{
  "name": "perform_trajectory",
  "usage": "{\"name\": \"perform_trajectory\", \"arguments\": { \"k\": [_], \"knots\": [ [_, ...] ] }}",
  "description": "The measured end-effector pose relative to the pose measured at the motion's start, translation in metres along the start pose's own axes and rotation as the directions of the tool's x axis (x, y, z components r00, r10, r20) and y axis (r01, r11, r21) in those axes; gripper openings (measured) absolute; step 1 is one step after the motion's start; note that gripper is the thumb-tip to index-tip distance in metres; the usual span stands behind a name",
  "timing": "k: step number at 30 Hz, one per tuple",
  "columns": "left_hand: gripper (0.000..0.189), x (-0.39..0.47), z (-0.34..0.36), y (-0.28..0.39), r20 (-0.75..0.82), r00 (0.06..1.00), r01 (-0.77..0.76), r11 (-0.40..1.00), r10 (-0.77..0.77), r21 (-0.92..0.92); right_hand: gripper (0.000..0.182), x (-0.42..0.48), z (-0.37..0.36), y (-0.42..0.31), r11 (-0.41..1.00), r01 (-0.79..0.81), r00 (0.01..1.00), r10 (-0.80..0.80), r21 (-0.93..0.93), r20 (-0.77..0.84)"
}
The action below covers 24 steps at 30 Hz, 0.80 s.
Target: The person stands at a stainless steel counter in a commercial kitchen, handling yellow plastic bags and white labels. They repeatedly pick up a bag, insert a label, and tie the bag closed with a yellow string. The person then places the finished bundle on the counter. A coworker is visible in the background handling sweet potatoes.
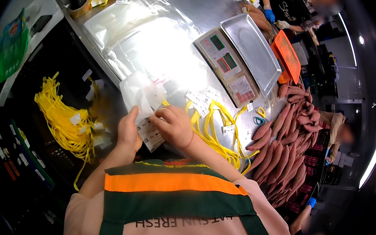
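My left hand [128, 130] grips the edge of a sheet of printed labels [150, 135] with its whitish backing paper [136, 91] rising above the fingers. Bent over the right side of that sheet, the fingers of my right hand [172, 125] pinch at its edge; what lies between the fingertips is hidden. Beside my right forearm, yellow strap ties [214, 138] with white tags [198, 103] lie on the metal table. Another bundle of yellow ties [64, 120] hangs left of my left hand. Clear plastic bags [114, 27] lie beyond the hands under strong glare.
A digital scale [227, 68] with a metal tray [252, 52] stands right of centre. Scissors [260, 116] lie near heaped sweet potatoes [283, 156]. An orange basket [287, 56] sits behind the scale. A co-worker with gloved hands [270, 16] stands across the table; other people are at the right.
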<state>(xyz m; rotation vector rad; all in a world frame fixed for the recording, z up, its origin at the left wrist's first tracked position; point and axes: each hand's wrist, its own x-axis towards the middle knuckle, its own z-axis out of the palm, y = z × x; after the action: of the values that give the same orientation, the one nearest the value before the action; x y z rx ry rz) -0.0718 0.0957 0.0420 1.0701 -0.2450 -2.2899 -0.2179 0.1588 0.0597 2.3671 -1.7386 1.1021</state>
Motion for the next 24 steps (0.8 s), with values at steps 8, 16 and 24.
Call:
{"name": "perform_trajectory", "arguments": {
  "k": [8,16,24],
  "knots": [
    [0.043,0.006,-0.004,0.007,0.0,0.996,-0.092,0.995,0.092,0.044,0.026,0.012,0.01,0.005,0.99,-0.104,0.994,0.107,0.094,-0.023],
    [0.048,0.016,-0.041,0.043,-0.215,0.913,-0.375,0.92,0.345,-0.116,0.008,0.012,-0.01,0.016,0.61,-0.473,0.803,0.595,0.636,0.028],
    [0.041,-0.002,-0.032,0.048,0.652,0.711,-0.696,0.398,0.264,0.598,0.014,0.008,-0.007,0.093,-0.073,-0.635,0.39,0.829,0.769,0.4]
  ]
}}
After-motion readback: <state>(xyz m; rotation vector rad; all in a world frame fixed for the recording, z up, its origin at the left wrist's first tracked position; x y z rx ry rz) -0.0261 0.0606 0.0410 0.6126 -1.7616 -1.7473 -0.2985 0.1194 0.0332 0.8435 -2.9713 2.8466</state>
